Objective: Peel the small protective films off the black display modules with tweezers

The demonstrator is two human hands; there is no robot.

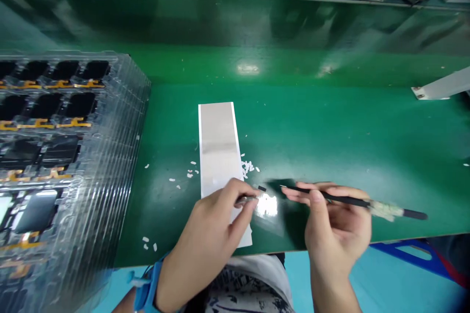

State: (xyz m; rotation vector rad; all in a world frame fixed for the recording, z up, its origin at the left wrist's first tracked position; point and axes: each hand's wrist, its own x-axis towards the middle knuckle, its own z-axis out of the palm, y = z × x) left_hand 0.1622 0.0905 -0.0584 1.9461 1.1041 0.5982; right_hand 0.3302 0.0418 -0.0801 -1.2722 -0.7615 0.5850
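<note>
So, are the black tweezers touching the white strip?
Apart: the head view shows the black tweezers stopping short of the white strip, a gap between.

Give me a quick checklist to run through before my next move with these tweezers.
1. Blue wrist strap on left wrist: ok.
2. Black tweezers held in right hand: ok.
3. Small black piece gripped: cannot tell; it sits just beyond the left hand, and the tweezer tips are apart from it.
4. White scraps off the green mat: not ok; they lie around the white strip.
5. Hands apart from the stacked clear trays: ok.
</note>
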